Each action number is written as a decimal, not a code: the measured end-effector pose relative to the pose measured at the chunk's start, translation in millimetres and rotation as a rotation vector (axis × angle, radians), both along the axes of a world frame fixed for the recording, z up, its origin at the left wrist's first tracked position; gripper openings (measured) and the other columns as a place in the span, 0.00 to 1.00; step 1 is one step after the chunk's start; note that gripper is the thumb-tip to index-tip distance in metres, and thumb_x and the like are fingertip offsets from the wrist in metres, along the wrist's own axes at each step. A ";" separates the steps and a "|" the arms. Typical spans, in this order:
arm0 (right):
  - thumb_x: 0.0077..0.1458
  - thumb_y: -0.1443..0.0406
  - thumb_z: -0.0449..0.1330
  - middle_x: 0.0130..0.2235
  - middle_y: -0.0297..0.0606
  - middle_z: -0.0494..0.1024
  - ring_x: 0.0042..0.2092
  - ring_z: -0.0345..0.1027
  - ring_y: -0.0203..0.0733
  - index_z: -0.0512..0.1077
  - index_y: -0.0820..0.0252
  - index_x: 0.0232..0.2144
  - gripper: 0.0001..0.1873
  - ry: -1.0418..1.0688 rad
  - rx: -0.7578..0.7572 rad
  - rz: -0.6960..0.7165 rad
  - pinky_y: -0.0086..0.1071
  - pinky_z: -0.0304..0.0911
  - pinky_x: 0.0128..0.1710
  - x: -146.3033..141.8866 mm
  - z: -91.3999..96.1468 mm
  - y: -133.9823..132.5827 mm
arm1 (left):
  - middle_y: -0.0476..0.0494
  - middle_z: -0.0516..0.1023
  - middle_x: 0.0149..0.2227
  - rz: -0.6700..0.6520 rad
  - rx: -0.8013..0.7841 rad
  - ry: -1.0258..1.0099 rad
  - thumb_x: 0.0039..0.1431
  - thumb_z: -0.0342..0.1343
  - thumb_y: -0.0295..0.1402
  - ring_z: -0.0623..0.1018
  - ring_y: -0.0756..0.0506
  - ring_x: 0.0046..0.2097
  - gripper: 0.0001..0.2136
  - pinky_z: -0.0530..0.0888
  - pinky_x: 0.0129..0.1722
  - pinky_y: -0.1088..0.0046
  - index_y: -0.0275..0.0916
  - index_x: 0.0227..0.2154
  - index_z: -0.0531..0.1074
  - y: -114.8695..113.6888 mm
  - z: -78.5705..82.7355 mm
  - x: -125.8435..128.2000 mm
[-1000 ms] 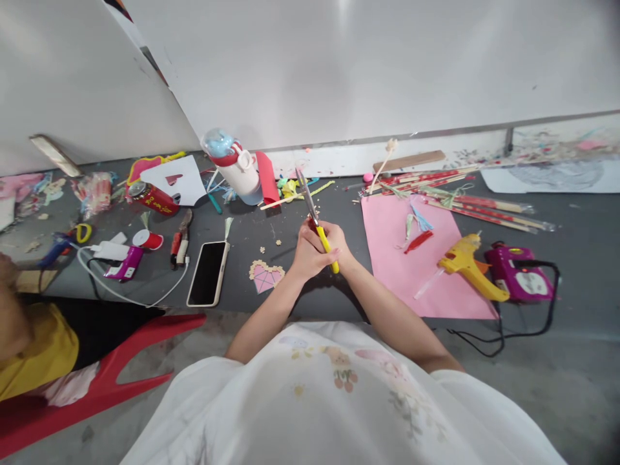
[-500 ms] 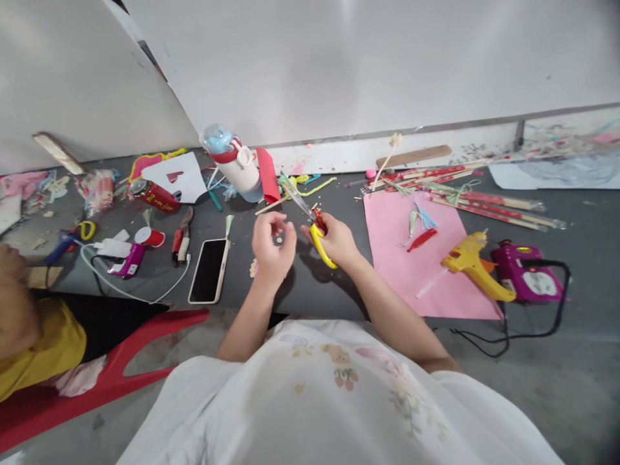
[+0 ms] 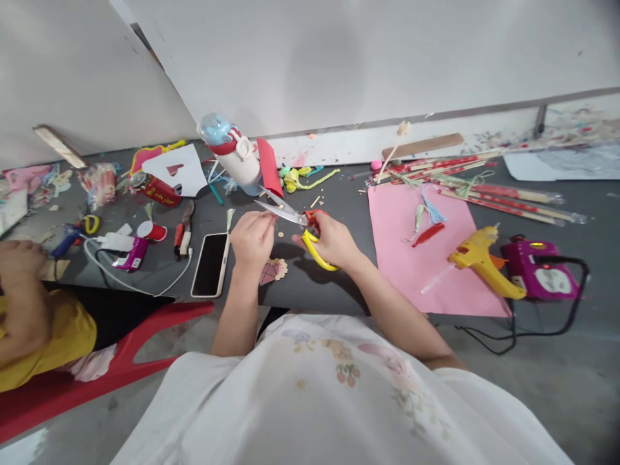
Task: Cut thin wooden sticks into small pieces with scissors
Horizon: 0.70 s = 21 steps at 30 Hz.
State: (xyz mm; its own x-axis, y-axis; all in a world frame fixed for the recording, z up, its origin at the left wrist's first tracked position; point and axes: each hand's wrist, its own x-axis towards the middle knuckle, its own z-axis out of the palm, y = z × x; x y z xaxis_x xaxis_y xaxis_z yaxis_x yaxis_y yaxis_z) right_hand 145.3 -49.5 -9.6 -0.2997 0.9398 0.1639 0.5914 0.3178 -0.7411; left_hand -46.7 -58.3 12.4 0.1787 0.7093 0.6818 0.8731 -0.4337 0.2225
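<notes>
My right hand (image 3: 332,239) is closed around scissors (image 3: 316,250) with yellow and red handles. Their blades are parted and point left, just beyond my left fingertips. My left hand (image 3: 252,237) is closed in a pinch beside the blades; what it pinches is too small and hidden to make out. Below it on the grey table lies a pink piece (image 3: 271,271) edged with small pale bits. Several pale crumbs and a short stick piece (image 3: 316,201) are scattered beyond the scissors.
To the right, a yellow glue gun (image 3: 479,265) rests on pink paper (image 3: 397,258) beside a purple box (image 3: 537,271). A phone (image 3: 210,265), pliers (image 3: 184,229) and a can (image 3: 154,189) are at left. A bottle (image 3: 239,161) stands behind. Another person's arm (image 3: 24,284) is far left.
My left hand has gone from loosely curled to a pinch and shifted left. The scissors have turned left so their blades reach past my left fingertips. The pink piece shows more fully.
</notes>
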 end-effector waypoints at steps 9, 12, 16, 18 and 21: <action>0.50 0.48 0.56 0.33 0.40 0.74 0.31 0.66 0.40 0.65 0.61 0.35 0.22 0.015 -0.032 0.042 0.31 0.55 0.32 -1.6 -5.3 1.7 | 0.44 0.78 0.32 0.012 -0.094 0.065 0.61 0.49 0.31 0.75 0.47 0.37 0.10 0.70 0.38 0.71 0.40 0.31 0.75 -1.3 -1.0 1.3; 0.51 0.49 0.56 0.31 0.38 0.74 0.31 0.66 0.39 0.65 0.60 0.33 0.20 0.011 -0.058 0.033 0.30 0.54 0.31 -2.1 -6.4 2.6 | 0.43 0.78 0.31 0.019 -0.144 0.081 0.61 0.48 0.32 0.74 0.46 0.37 0.11 0.69 0.38 0.70 0.40 0.31 0.75 -0.8 0.2 1.7; 0.50 0.48 0.56 0.28 0.37 0.73 0.28 0.65 0.38 0.63 0.59 0.29 0.19 -0.001 -0.084 0.017 0.29 0.51 0.28 -2.7 -7.5 3.5 | 0.43 0.77 0.30 0.017 -0.193 0.082 0.62 0.46 0.33 0.73 0.46 0.36 0.12 0.67 0.37 0.70 0.39 0.33 0.75 1.0 2.4 2.5; 0.50 0.48 0.56 0.27 0.35 0.72 0.26 0.63 0.37 0.62 0.58 0.26 0.19 -0.013 -0.095 -0.002 0.29 0.49 0.27 -3.1 -8.1 3.9 | 0.43 0.77 0.29 0.031 -0.204 0.091 0.63 0.46 0.34 0.72 0.45 0.35 0.12 0.65 0.36 0.70 0.39 0.35 0.75 2.5 3.0 2.8; 0.50 0.48 0.56 0.25 0.34 0.71 0.25 0.62 0.37 0.60 0.58 0.24 0.20 -0.034 -0.116 -0.021 0.29 0.48 0.27 -3.8 -8.2 4.4 | 0.44 0.76 0.28 0.055 -0.199 0.135 0.63 0.45 0.35 0.72 0.45 0.34 0.12 0.64 0.35 0.70 0.39 0.36 0.75 5.3 3.2 3.1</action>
State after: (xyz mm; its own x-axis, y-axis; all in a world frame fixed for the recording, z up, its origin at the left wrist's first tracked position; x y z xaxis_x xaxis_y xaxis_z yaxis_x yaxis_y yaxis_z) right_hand 141.5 -45.1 -17.8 -0.2834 0.9580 0.0438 0.6221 0.2184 -0.7518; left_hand -43.6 -53.1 15.7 0.2161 0.8386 0.5001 0.9217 -0.3442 0.1790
